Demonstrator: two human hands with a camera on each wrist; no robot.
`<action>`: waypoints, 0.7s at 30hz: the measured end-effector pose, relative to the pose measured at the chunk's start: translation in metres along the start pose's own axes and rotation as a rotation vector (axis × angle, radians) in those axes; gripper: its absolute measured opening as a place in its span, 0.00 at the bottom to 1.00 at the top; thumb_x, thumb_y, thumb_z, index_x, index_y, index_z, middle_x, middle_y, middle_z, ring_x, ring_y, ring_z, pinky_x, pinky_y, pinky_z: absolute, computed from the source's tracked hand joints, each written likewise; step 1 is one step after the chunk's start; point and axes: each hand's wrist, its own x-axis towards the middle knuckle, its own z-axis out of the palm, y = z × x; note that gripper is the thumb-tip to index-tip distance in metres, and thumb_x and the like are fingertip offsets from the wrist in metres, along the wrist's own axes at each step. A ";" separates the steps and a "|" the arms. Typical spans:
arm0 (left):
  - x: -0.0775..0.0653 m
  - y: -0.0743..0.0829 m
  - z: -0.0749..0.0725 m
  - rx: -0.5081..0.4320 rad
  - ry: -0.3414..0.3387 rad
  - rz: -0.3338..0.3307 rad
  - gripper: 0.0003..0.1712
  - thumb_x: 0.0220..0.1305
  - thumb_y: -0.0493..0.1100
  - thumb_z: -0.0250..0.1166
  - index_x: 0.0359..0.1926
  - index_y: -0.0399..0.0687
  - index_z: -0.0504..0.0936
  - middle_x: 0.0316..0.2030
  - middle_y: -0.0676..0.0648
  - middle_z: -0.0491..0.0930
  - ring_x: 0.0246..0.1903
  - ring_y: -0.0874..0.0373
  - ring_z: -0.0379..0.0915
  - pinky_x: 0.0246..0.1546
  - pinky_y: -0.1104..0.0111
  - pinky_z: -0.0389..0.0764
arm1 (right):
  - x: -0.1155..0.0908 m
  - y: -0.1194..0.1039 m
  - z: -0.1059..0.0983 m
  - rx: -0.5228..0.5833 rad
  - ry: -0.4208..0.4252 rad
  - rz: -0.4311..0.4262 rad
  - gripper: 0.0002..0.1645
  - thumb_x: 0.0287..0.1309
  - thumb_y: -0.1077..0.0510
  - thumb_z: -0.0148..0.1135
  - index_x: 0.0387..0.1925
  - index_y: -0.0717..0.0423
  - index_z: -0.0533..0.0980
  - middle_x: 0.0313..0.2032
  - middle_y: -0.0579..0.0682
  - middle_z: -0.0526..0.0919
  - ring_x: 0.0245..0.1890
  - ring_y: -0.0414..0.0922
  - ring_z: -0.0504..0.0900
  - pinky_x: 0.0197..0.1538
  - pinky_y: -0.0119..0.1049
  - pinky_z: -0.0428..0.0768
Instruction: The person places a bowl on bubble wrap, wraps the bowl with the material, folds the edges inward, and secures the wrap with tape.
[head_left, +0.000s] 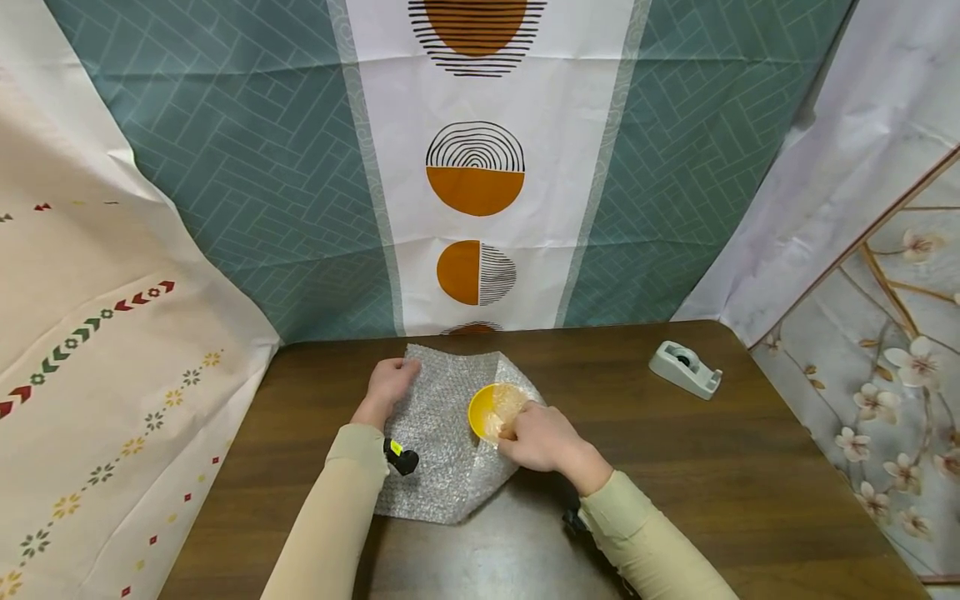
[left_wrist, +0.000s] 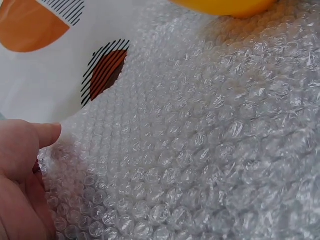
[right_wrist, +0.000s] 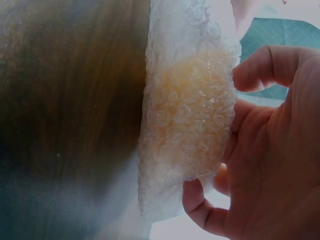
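Note:
A sheet of bubble wrap lies on the wooden table, its right part lifted and folded over a yellow round thing like a cup or bowl. At the sheet's far left edge, my left hand pinches the wrap between thumb and fingers. My right hand grips the folded right side against the yellow thing. In the right wrist view, yellow shows through the wrap, with thumb and fingers curled about its edge. Only the yellow underside appears in the left wrist view; the rest is cut off.
A white tape dispenser stands on the table at the far right. Behind the table's back edge hangs a patterned curtain. More printed cloth drapes along the left side, and flowered cloth along the right.

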 end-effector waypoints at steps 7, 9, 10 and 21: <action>0.003 0.004 0.002 0.036 0.007 0.008 0.25 0.83 0.51 0.54 0.58 0.33 0.83 0.44 0.41 0.74 0.46 0.46 0.67 0.46 0.54 0.71 | 0.000 -0.001 -0.001 -0.009 -0.003 0.015 0.30 0.71 0.44 0.62 0.11 0.42 0.69 0.16 0.41 0.66 0.37 0.47 0.78 0.37 0.46 0.76; 0.004 0.006 0.002 0.055 0.004 0.020 0.24 0.84 0.50 0.54 0.58 0.33 0.83 0.45 0.40 0.76 0.48 0.45 0.70 0.49 0.53 0.73 | 0.001 -0.002 -0.001 -0.007 -0.001 0.016 0.30 0.71 0.45 0.62 0.11 0.43 0.69 0.16 0.42 0.66 0.37 0.47 0.78 0.37 0.46 0.76; 0.005 0.006 0.002 0.068 -0.003 0.033 0.23 0.84 0.49 0.53 0.51 0.33 0.84 0.41 0.41 0.76 0.44 0.46 0.70 0.46 0.54 0.73 | 0.001 -0.001 -0.001 -0.009 0.000 0.015 0.30 0.70 0.45 0.62 0.11 0.43 0.69 0.16 0.42 0.66 0.36 0.47 0.77 0.37 0.46 0.75; 0.005 0.019 0.007 0.172 0.011 0.138 0.19 0.82 0.43 0.52 0.44 0.32 0.84 0.32 0.44 0.78 0.34 0.49 0.71 0.36 0.60 0.72 | 0.002 -0.003 0.000 -0.021 0.009 0.008 0.30 0.68 0.46 0.63 0.10 0.43 0.65 0.15 0.41 0.62 0.35 0.47 0.77 0.34 0.45 0.74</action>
